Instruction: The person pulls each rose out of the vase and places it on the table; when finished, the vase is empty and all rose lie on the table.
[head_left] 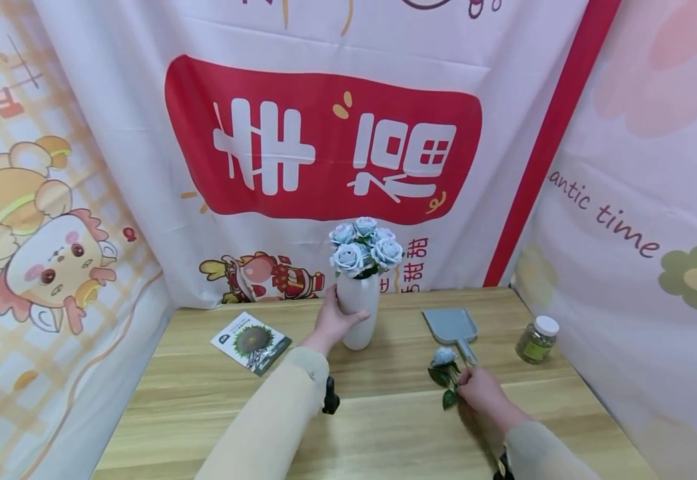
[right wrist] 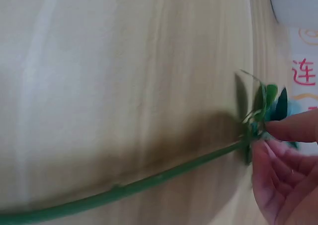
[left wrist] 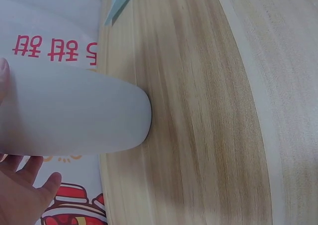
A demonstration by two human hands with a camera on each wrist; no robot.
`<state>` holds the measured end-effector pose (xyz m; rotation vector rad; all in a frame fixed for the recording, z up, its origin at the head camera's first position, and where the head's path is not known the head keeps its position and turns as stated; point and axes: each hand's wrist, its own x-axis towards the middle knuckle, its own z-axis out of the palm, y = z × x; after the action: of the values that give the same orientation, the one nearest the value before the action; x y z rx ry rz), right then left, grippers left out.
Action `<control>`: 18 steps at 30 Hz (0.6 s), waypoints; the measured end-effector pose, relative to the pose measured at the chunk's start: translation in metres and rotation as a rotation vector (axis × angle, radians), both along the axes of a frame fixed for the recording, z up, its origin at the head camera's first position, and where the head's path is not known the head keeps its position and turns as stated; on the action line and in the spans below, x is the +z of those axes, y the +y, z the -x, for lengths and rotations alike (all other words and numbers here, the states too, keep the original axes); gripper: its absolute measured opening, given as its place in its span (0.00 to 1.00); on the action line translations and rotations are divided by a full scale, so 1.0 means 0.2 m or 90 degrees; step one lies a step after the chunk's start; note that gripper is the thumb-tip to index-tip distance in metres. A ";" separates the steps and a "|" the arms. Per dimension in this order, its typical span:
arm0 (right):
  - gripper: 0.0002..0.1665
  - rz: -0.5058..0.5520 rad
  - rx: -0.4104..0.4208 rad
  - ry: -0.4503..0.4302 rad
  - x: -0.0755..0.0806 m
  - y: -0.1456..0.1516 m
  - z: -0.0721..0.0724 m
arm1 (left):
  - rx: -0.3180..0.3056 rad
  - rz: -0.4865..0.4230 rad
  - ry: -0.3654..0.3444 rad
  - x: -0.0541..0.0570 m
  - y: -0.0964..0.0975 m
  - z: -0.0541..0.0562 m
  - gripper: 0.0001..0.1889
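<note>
A white vase (head_left: pixel 358 310) stands at the back middle of the wooden table, with several pale blue roses (head_left: pixel 365 248) in its mouth. My left hand (head_left: pixel 337 320) holds it from the left side, the thumb across the front. In the left wrist view the smooth lower part of the vase (left wrist: pixel 79 111) fills the left half. Over the table's right side, my right hand (head_left: pixel 485 392) pinches a single blue rose (head_left: pixel 444 357) by its stem, just below the bloom. The long green stem (right wrist: pixel 139 185) trails back toward the wrist; fingers partly hide the leaves.
A grey-blue dustpan (head_left: pixel 451 325) lies beyond the single rose. To its right stands a clear jar with a white lid (head_left: pixel 537 340). A seed packet with a picture (head_left: pixel 251 342) lies left of the vase. Printed cloth (head_left: pixel 324 40) hangs behind and at both sides of the table.
</note>
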<state>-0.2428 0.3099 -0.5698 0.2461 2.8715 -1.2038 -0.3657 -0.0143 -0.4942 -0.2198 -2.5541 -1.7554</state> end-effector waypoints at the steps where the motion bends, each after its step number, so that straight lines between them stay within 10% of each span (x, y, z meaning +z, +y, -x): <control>1: 0.05 -0.015 -0.001 0.005 0.02 -0.01 0.01 | -0.001 -0.002 0.003 0.00 0.00 0.00 0.53; 8: 0.03 0.011 0.006 0.062 0.33 -0.20 0.20 | -0.002 -0.002 0.010 -0.01 -0.01 0.00 0.52; 18: 0.19 0.325 0.046 0.118 0.80 -0.64 0.45 | -0.001 0.000 0.000 -0.02 -0.01 0.02 0.52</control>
<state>-0.3334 0.1815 -0.4108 0.0175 2.5551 -1.9688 -0.3698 -0.0160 -0.4983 -0.2232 -2.5544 -1.7556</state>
